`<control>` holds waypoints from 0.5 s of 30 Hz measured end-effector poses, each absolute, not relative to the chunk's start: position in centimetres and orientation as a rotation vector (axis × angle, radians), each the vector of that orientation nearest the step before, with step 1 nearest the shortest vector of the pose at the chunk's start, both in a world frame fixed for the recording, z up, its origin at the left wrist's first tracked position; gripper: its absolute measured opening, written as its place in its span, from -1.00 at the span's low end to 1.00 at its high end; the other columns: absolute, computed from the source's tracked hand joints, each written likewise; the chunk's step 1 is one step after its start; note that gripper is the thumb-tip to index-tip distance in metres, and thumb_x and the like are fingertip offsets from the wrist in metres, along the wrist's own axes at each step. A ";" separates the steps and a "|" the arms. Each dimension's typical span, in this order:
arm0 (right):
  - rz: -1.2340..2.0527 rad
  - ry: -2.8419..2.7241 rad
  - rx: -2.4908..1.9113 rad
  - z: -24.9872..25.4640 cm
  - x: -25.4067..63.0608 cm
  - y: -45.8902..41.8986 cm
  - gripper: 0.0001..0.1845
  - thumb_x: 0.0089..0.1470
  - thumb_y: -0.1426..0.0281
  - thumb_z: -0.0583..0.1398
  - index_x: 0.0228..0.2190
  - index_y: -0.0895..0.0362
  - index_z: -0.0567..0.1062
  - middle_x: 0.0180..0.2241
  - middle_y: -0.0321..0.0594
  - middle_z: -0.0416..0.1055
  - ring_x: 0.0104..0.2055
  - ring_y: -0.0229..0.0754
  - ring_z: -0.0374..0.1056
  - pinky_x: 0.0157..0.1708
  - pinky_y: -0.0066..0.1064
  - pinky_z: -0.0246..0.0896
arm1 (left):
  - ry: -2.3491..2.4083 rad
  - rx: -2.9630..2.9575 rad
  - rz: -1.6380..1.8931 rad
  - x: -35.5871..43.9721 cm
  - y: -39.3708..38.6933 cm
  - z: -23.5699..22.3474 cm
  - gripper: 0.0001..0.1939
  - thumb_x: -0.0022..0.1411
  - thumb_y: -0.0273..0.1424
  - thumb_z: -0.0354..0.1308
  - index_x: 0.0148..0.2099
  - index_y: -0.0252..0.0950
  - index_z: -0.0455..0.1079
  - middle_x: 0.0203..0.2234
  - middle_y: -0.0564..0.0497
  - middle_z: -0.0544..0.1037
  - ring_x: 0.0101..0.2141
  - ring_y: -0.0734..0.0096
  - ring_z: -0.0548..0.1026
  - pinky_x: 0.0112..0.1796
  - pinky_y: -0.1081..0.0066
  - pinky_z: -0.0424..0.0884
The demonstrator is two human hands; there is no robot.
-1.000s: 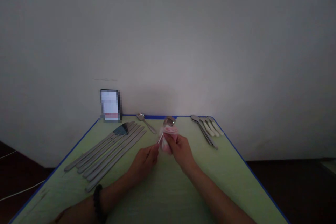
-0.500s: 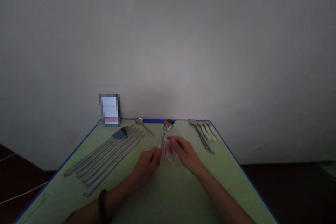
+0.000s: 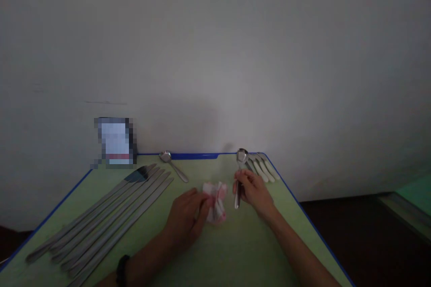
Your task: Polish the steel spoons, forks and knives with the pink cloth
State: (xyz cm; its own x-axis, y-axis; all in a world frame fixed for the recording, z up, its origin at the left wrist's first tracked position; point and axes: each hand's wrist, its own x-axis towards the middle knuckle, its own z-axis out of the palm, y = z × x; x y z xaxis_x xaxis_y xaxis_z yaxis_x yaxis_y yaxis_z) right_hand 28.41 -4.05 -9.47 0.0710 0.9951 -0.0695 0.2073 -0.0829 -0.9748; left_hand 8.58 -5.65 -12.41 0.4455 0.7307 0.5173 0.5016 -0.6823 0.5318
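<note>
In the head view, my left hand [image 3: 188, 215] pinches a crumpled white-and-pink cloth [image 3: 215, 204] over the middle of the table. My right hand [image 3: 254, 190] grips a metal spoon [image 3: 237, 197] by its handle, bowl pointing away from me. That bowl overlaps the place where metal spoons lie at the right, so those are mostly hidden, and whether they touch cannot be told. Just right of them lie several forks with cream handles [image 3: 264, 170]. Another metal spoon [image 3: 178, 171] rests alone at the back left of centre.
Several long metal knives [image 3: 117, 215] lie side by side along the left of the green table [image 3: 215, 260], which has a blue edge. A blurred-out upright device [image 3: 116, 141] stands at the back left corner. Behind the table rises a pale wall [image 3: 215, 54].
My right hand has let go of the cloth, taken the spoon from my left hand and carried it right. The cloth is now in my left hand. The view has shifted slightly.
</note>
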 end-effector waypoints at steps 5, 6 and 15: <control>0.294 -1.982 -2.153 -7.9 30.5 -2.9 -0.81 0.10 0.41 0.01 -0.33 0.17 0.41 -0.49 -0.11 0.49 -0.46 -0.13 0.41 -0.44 -0.38 0.15 | 0.875 2.589 1.056 8.6 -4.5 -12.0 -0.66 0.24 -0.46 -0.02 0.06 -0.23 0.31 -0.03 -0.11 0.40 0.01 0.19 0.29 0.00 0.16 0.22; 0.136 -2.045 -2.280 -7.9 30.4 -2.7 -0.78 0.10 0.44 0.01 -0.28 0.20 0.42 -0.44 -0.04 0.50 -0.38 -0.07 0.43 -0.41 -0.35 0.17 | 0.848 2.611 0.981 8.7 -4.5 -12.1 -0.63 0.23 -0.45 -0.01 0.08 -0.21 0.29 0.03 -0.10 0.36 0.06 0.18 0.24 0.03 0.15 0.20; -0.021 -2.105 -2.416 -9.8 28.9 -1.5 -0.70 0.12 0.44 -0.02 -0.19 0.24 0.43 -0.27 0.07 0.49 -0.23 0.05 0.44 -0.34 -0.29 0.22 | 0.939 2.517 0.910 8.8 -4.6 -12.7 -0.84 0.24 -0.39 0.01 -0.22 -0.26 0.41 0.02 -0.08 0.39 0.07 0.20 0.24 0.08 0.15 0.17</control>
State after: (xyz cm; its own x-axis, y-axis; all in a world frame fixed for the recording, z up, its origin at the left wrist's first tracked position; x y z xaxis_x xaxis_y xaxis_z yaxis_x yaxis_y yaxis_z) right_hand 28.92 -1.51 -9.81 0.1379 0.9900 -0.0312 0.9891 -0.1360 0.0557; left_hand 8.80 -4.60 -12.72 0.5844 0.6706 0.4569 0.4776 -0.7395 0.4745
